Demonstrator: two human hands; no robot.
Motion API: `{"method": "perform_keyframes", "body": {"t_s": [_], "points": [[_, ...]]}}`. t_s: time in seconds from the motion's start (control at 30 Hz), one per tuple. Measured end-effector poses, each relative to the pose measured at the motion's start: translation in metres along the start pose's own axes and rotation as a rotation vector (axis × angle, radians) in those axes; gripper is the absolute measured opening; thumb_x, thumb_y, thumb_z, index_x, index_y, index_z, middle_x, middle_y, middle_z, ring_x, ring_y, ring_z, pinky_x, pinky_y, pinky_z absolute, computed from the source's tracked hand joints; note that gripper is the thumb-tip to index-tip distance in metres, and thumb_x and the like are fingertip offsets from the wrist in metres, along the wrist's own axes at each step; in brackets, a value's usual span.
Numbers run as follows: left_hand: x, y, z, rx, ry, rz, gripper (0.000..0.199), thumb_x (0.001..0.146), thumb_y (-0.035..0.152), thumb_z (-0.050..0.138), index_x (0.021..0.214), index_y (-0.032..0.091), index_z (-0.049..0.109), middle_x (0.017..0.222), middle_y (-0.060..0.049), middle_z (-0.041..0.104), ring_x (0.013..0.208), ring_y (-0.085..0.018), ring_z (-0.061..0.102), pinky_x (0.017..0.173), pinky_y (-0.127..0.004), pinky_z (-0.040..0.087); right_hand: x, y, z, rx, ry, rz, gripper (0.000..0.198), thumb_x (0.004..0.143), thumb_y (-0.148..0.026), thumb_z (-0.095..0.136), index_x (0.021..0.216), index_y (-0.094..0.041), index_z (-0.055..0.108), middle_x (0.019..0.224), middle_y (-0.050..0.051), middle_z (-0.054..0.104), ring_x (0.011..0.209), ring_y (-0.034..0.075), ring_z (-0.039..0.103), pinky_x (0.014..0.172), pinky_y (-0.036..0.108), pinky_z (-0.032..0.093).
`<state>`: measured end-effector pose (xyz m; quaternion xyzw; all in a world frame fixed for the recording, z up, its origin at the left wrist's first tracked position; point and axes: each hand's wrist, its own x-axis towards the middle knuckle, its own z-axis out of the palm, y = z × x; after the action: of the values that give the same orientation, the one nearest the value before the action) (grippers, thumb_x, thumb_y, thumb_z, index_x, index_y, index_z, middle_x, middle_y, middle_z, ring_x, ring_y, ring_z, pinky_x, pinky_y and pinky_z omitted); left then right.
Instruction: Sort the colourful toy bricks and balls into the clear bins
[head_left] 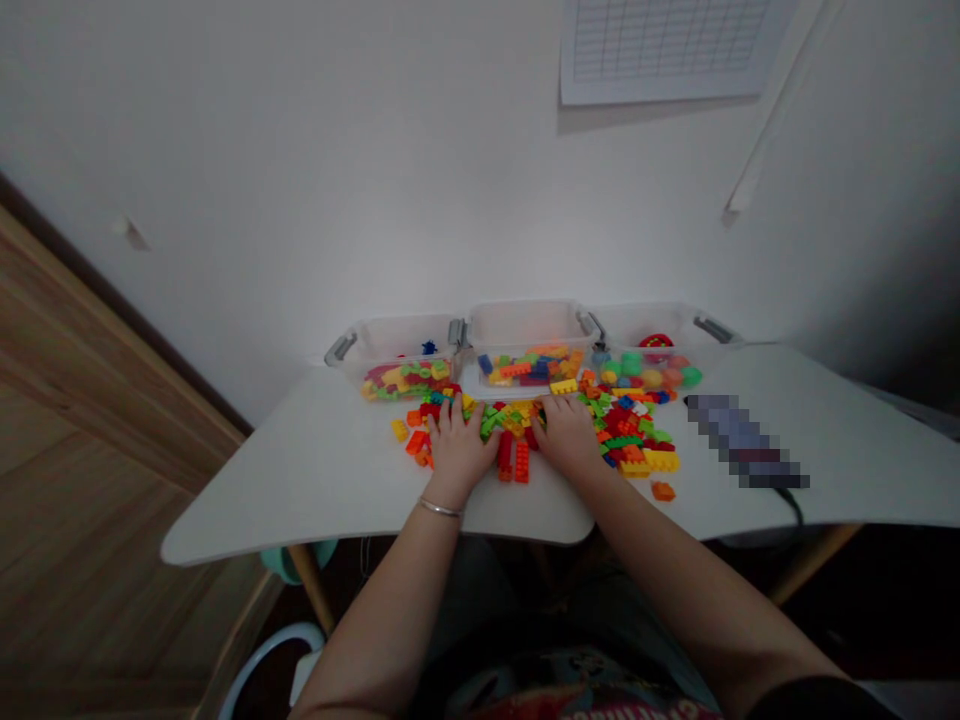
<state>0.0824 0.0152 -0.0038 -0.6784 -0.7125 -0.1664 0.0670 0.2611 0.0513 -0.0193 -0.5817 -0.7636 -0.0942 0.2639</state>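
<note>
My left hand rests on the left part of a pile of colourful toy building bricks, its fingers spread and its palm down. My right hand reaches into the middle of the same pile with fingers curled in; whatever they hold is hidden. Between the hands, near me, lie a long red brick and an orange brick, side by side. Loose yellow bricks and an orange brick lie to the right of my right hand.
Three clear plastic bins stand along the wall: the left bin and middle bin hold bricks and small pieces, the right bin holds round coloured pieces. A blurred-out device with a cable lies right on the white table.
</note>
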Motion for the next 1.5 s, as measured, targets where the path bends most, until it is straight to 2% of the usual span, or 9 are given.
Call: {"method": "perform_keyframes", "body": {"t_s": [0.27,0.53,0.67,0.8,0.93,1.03,1.13,1.3,1.5], "points": [[0.000,0.000,0.002,0.011,-0.011,-0.011,0.062,0.087,0.056,0.050,0.142,0.027,0.048,0.158,-0.011,0.032,0.145,-0.033,0.026,0.116,-0.058,0.021,0.015,0.002,0.002,-0.020,-0.043,0.077,0.014,0.087,-0.027,0.056,0.097,-0.020,0.061,0.099,0.010,0.069,0.097,0.026,0.058,0.084,0.036,0.037],[0.001,-0.001,0.003,0.004,-0.018,-0.011,0.061,0.087,0.056,0.050,0.142,0.028,0.048,0.158,-0.011,0.032,0.145,-0.033,0.026,0.116,-0.057,0.022,0.023,0.006,0.002,0.069,-0.018,0.181,0.016,0.083,-0.025,0.056,0.096,-0.020,0.063,0.093,0.009,0.069,0.093,0.025,0.061,0.082,0.036,0.040],[0.000,-0.001,0.004,0.003,0.001,-0.009,0.061,0.087,0.056,0.050,0.142,0.028,0.049,0.157,-0.012,0.033,0.144,-0.034,0.027,0.115,-0.057,0.023,0.024,0.008,0.002,0.324,0.100,0.154,0.032,0.080,-0.023,0.054,0.111,-0.018,0.060,0.099,0.008,0.069,0.092,0.024,0.061,0.085,0.037,0.045],[0.000,-0.002,0.005,0.013,0.013,-0.007,0.061,0.087,0.056,0.050,0.141,0.028,0.049,0.156,-0.012,0.034,0.143,-0.034,0.029,0.115,-0.057,0.025,0.026,0.011,-0.007,0.557,0.337,0.083,0.035,0.081,-0.026,0.051,0.114,-0.016,0.060,0.098,0.010,0.066,0.087,0.022,0.059,0.084,0.038,0.048],[0.000,-0.002,0.007,0.025,0.012,-0.009,0.061,0.087,0.057,0.050,0.141,0.029,0.049,0.157,-0.010,0.033,0.143,-0.033,0.029,0.115,-0.056,0.025,0.036,0.018,-0.024,0.653,0.541,0.160,0.032,0.082,-0.029,0.052,0.110,-0.017,0.063,0.091,0.007,0.063,0.080,0.020,0.057,0.074,0.035,0.049],[0.000,-0.003,0.007,0.032,0.020,-0.006,0.061,0.087,0.056,0.050,0.141,0.029,0.049,0.157,-0.010,0.034,0.143,-0.033,0.029,0.115,-0.056,0.025,0.055,0.029,-0.039,0.706,0.604,0.217,0.033,0.081,-0.030,0.054,0.110,-0.018,0.062,0.097,0.007,0.063,0.079,0.018,0.057,0.068,0.032,0.048],[0.000,-0.002,0.007,0.034,0.023,-0.007,0.060,0.087,0.056,0.050,0.140,0.028,0.050,0.156,-0.010,0.034,0.143,-0.033,0.030,0.114,-0.056,0.027,0.083,0.040,-0.051,0.697,0.629,0.209,0.031,0.078,-0.030,0.056,0.108,-0.020,0.059,0.101,0.006,0.064,0.081,0.017,0.058,0.071,0.032,0.049],[0.001,-0.002,0.007,0.026,0.017,-0.011,0.060,0.087,0.055,0.050,0.141,0.027,0.050,0.157,-0.010,0.034,0.144,-0.032,0.028,0.114,-0.056,0.027,0.122,0.048,-0.052,0.678,0.542,0.233,0.028,0.075,-0.026,0.056,0.102,-0.020,0.057,0.097,0.005,0.067,0.080,0.017,0.060,0.078,0.034,0.049],[0.000,-0.001,0.006,0.020,0.015,-0.016,0.062,0.087,0.055,0.050,0.142,0.027,0.048,0.157,-0.010,0.034,0.143,-0.032,0.029,0.115,-0.056,0.026,0.138,0.046,-0.040,0.580,0.323,0.329,0.030,0.076,-0.027,0.059,0.103,-0.015,0.060,0.095,0.009,0.070,0.082,0.021,0.062,0.079,0.036,0.049]]}}
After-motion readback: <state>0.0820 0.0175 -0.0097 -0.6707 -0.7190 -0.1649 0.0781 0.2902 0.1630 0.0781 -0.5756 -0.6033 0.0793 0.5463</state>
